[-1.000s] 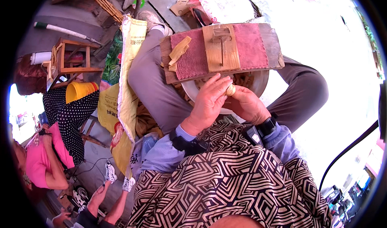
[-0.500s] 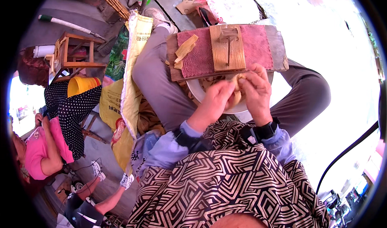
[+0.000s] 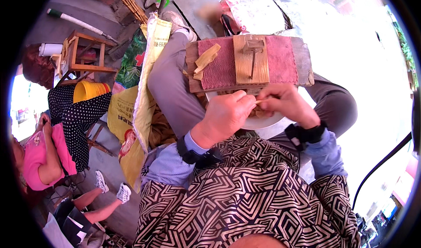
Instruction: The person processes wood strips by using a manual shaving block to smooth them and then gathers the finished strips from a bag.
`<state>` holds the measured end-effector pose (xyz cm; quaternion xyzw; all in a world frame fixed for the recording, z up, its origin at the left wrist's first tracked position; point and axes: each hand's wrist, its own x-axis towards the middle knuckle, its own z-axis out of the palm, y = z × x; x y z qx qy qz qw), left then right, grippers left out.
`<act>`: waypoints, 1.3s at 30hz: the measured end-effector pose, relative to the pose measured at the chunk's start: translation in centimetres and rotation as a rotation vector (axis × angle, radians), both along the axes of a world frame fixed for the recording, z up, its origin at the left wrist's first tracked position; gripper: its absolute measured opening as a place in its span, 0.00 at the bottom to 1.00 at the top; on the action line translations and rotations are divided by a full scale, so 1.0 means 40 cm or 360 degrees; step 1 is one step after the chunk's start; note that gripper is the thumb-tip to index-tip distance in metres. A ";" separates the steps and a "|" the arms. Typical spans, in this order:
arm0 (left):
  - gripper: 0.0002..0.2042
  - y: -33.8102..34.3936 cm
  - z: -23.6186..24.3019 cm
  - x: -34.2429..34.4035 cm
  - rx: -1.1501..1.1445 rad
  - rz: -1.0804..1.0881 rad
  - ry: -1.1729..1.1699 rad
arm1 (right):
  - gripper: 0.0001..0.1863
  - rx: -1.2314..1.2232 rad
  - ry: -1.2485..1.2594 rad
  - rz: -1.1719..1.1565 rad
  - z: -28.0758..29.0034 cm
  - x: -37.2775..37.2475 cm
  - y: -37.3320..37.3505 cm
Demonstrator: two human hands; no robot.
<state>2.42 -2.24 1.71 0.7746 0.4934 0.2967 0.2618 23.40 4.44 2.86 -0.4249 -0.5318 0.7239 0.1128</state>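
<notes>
My left hand and my right hand meet just in front of a wooden board, fingertips pinched together. Between them shows a thin tan strip, held from both sides; most of it is covered by the fingers. Below is a white bowl with tan pieces in it, partly hidden by my hands and the board. Across the board lies a red cloth. A smaller wood block with a metal piece on top sits mid-board, and dry husk-like tan strips lie to its left.
A yellow woven sack stands open beside my left leg, with brown dry material inside. Farther left are a wooden stool and a seated person in pink. A pink-and-white bag lies beyond the board.
My hands were bunched around a twisted tan piece; now the right hand has swung over with its wrist farther right, and only a thin strip shows between the fingertips. The view has shifted slightly.
</notes>
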 end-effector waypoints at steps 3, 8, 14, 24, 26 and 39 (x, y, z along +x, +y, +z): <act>0.02 0.017 -0.011 -0.039 0.0102 0.0049 -0.0137 | 0.04 0.0102 0.0144 -0.0296 0.033 0.052 0.024; 0.05 0.030 0.031 -0.025 -0.0168 -0.0049 -0.0306 | 0.12 0.0360 0.0235 -0.0508 0.085 -0.002 0.010; 0.06 0.044 0.022 -0.010 -0.0139 -0.0025 -0.0380 | 0.14 0.0409 0.0033 -0.0074 0.072 0.016 0.026; 0.07 0.131 -0.058 -0.051 -0.0705 0.0094 -0.0764 | 0.05 0.0486 -0.0122 -0.0479 -0.048 -0.005 0.067; 0.05 0.147 -0.081 -0.042 -0.0848 0.0268 -0.0899 | 0.06 0.0531 -0.0170 -0.0511 -0.066 -0.015 0.076; 0.04 0.094 -0.178 -0.066 -0.0752 0.0513 -0.0600 | 0.11 0.1630 -0.0308 -0.0188 -0.078 -0.007 0.028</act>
